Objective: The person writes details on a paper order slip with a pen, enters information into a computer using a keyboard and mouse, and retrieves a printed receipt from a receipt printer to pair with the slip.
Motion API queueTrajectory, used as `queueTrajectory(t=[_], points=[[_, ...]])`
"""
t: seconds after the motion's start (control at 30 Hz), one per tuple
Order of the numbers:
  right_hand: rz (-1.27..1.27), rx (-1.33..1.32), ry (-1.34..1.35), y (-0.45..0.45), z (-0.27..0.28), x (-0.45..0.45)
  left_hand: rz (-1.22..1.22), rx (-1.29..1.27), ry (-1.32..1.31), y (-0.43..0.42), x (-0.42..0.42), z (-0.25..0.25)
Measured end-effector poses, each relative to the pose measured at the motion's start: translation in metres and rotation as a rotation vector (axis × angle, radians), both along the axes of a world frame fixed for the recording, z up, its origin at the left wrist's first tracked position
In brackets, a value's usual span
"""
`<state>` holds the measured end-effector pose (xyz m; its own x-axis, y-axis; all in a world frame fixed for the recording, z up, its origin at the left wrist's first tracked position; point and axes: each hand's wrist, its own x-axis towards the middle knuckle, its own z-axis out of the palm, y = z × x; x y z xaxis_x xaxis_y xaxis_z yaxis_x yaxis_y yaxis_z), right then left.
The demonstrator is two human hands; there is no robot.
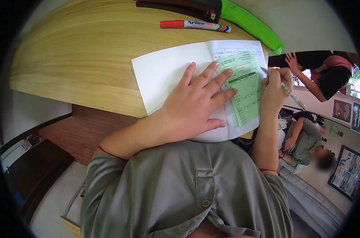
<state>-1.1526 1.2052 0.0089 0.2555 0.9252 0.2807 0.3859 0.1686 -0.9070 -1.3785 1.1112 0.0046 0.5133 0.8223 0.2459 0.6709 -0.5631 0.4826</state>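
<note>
My left hand (195, 99) lies flat with fingers spread, across a white sheet (156, 75) and the left edge of a green printed form (247, 93). The form rests on the white papers, and some handwriting shows near its top. Closed around a slim pen (295, 98), my right hand (276, 85) sits at the form's right edge. The pen's tip points toward the upper right of the form; whether it touches the paper I cannot tell. Behind the form, a page with a ruled table (237, 49) is partly covered.
On the wooden desk (76, 55) lie a red-capped Artline marker (195, 25), a dark brown case (176, 4) and a bright green pouch (253, 25). To the right are a seated person (303, 142) and another person with a raised hand (294, 63).
</note>
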Motion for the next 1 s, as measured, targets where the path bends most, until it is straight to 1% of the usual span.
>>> queueTrajectory(t=[0.03,0.07,0.13,0.17,0.23,0.27,0.33,0.4,0.47,0.53,0.57,0.6,0.67,0.7,0.77,0.8,0.87,1.0], points=[[0.018,-0.056,0.156,-0.002,0.006,0.000,0.004,0.003,0.005,0.000,0.000,0.000],[0.016,-0.043,0.161,-0.002,0.007,0.003,0.001,0.015,0.011,0.000,0.000,0.001],[0.111,-0.024,0.377,-0.003,0.011,0.011,0.007,0.008,0.036,0.001,0.001,0.004],[0.117,-0.014,0.383,-0.008,0.014,0.011,0.011,0.018,0.043,0.003,0.001,0.006],[0.170,0.103,0.035,-0.036,0.021,0.007,0.012,0.000,0.029,0.003,0.000,0.007],[0.171,0.106,0.045,-0.049,0.021,0.006,0.014,0.002,0.040,0.002,0.000,0.008],[0.327,-0.033,0.206,-0.072,0.017,0.003,0.009,0.000,0.037,0.001,0.000,0.009],[0.380,-0.100,0.235,-0.081,0.005,0.004,0.002,-0.012,0.023,0.000,-0.001,0.014],[0.394,-0.054,0.229,-0.084,0.006,0.005,0.004,-0.025,0.008,-0.005,0.002,0.034],[0.462,0.008,0.329,-0.080,0.001,0.006,-0.232,-0.032,-0.247,-0.013,0.012,0.070],[0.457,0.007,0.292,-0.077,-0.011,0.014,-0.382,0.030,-0.417,-0.016,0.027,0.076],[0.473,0.005,0.298,-0.076,-0.010,0.013,-0.530,0.095,-0.589,-0.016,0.046,0.081],[0.499,-0.051,0.347,-0.078,-0.006,0.010,-0.768,0.061,-0.694,-0.031,0.075,0.109],[0.486,-0.006,0.343,-0.079,-0.008,0.008,-0.771,0.115,-0.579,-0.036,0.084,0.126],[0.503,-0.013,0.342,-0.083,-0.005,0.009,-0.780,0.195,-0.372,-0.048,0.099,0.144],[0.501,-0.012,0.338,-0.083,-0.004,0.009,-0.773,0.205,-0.361,-0.052,0.105,0.148],[0.515,-0.003,0.349,-0.083,-0.006,0.011,-0.745,0.231,-0.394,-0.058,0.113,0.153],[0.545,0.006,0.352,-0.080,-0.007,0.012,-0.623,0.300,-0.675,-0.061,0.118,0.152]])
